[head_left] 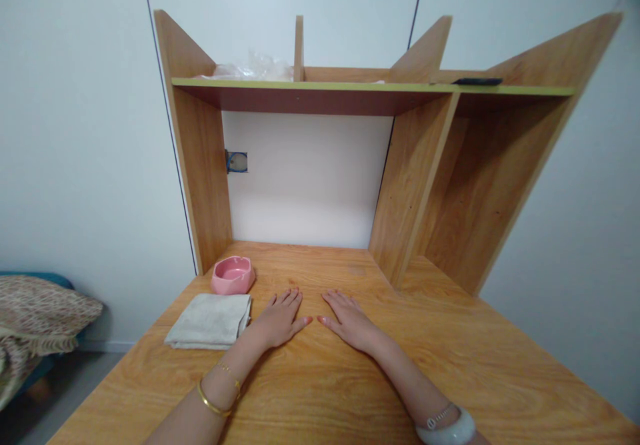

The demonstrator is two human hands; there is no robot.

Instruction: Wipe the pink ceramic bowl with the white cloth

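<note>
My left hand lies flat on the wooden desk, palm down, thumb stretched out to the right. My right hand rests flat in the same way, its thumb pointing left, with a small gap between the two thumbs. Neither hand holds anything. Just left of my left hand is a folded light grey cloth. Behind the cloth stands a pink bowl with faceted sides; nothing shows inside it.
A wooden shelf unit rises at the back of the desk. On its top shelf lie clear plastic wrapping and a flat dark object. An uncovered wall box shows behind. A patterned blanket is at the far left.
</note>
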